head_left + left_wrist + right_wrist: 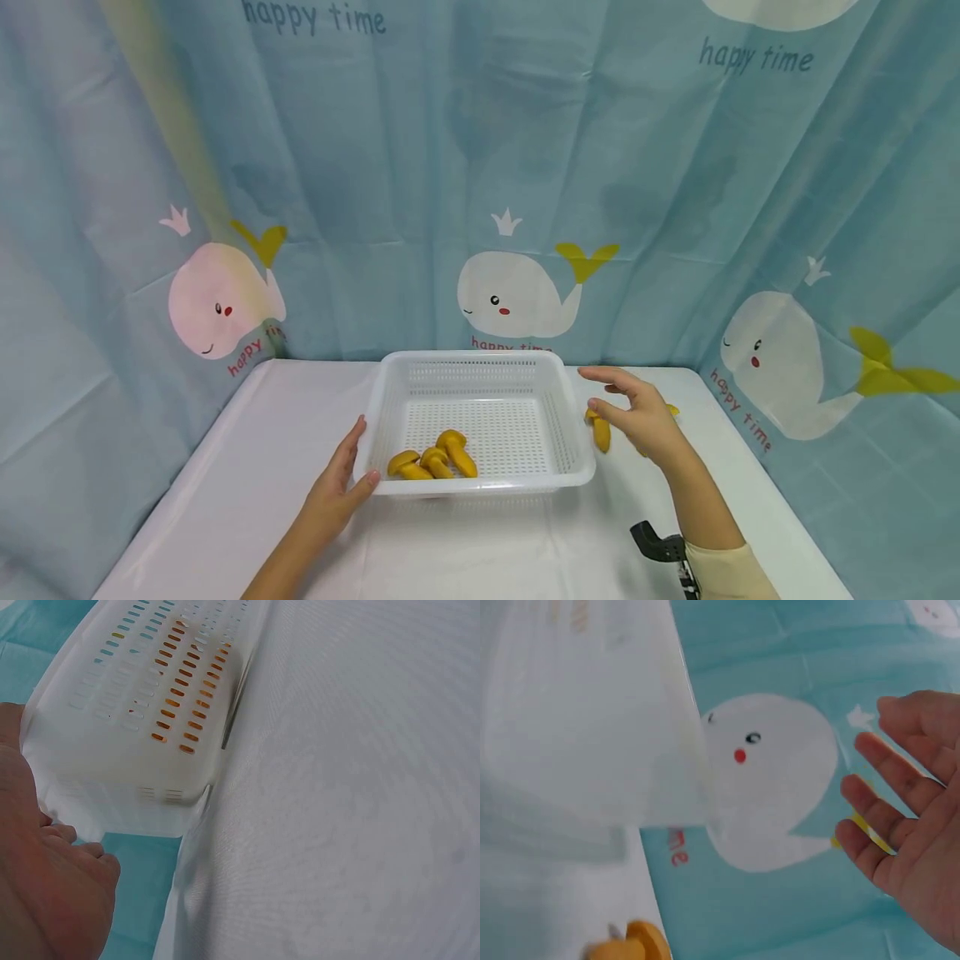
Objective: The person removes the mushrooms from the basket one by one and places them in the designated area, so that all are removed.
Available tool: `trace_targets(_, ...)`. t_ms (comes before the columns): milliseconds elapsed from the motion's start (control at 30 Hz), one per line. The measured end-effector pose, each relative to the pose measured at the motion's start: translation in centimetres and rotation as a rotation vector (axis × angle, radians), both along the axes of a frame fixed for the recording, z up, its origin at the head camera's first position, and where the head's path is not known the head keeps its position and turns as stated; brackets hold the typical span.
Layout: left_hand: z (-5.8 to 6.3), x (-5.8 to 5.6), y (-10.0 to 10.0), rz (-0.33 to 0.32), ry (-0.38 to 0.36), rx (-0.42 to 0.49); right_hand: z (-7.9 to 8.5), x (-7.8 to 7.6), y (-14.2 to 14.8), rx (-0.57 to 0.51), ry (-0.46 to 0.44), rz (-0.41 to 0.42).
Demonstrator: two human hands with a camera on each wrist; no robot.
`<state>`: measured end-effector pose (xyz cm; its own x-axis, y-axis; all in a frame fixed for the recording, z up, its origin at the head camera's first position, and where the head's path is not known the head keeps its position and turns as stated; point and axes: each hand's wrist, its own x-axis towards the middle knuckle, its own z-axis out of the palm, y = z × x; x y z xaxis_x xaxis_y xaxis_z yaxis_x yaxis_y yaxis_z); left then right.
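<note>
A white perforated plastic basket [480, 483] stands on the table, with several yellow toy mushrooms [456, 452] grouped in its front left part. At the basket's left front corner my left hand [333, 492] grips the rim, thumb over the edge; the left wrist view shows the hand [56, 862] beside the basket wall [112, 765]. My right hand [637, 417] is raised just right of the basket, fingers extended and holding nothing. Under and behind it, more yellow mushrooms [602, 433] lie on the table, partly hidden by the hand. One mushroom [634, 945] appears at the bottom of the right wrist view.
A white cloth covers the table [225, 492]. Blue curtains [360, 292] with printed whales hang close behind the table and along both sides. A black wrist mount [658, 543] sticks out by the right sleeve.
</note>
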<state>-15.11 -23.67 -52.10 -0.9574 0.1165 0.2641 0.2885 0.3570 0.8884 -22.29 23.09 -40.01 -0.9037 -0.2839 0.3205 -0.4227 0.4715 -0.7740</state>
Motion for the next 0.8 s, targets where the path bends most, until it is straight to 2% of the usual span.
trace_targets(233, -0.3, -0.2, -0.1, -0.012, 0.034, 0.010, -0.1, 0.5, -3.6, -0.035, -0.004, 0.089)
trace_targets(400, -0.3, -0.3, -0.1, -0.024, 0.039, 0.020, -0.5, 0.8, -5.7, -0.039, -0.021, 0.122)
trace_targets(633, -0.2, -0.3, 0.0, -0.022, 0.035, 0.032, -1.0, 1.0, -8.9, -0.024, -0.018, 0.164)
trace_targets(800, -0.3, -0.2, -0.2, -0.027, -0.002, 0.040, -1.2, 1.0, -11.0, -0.019, -0.042, 0.192)
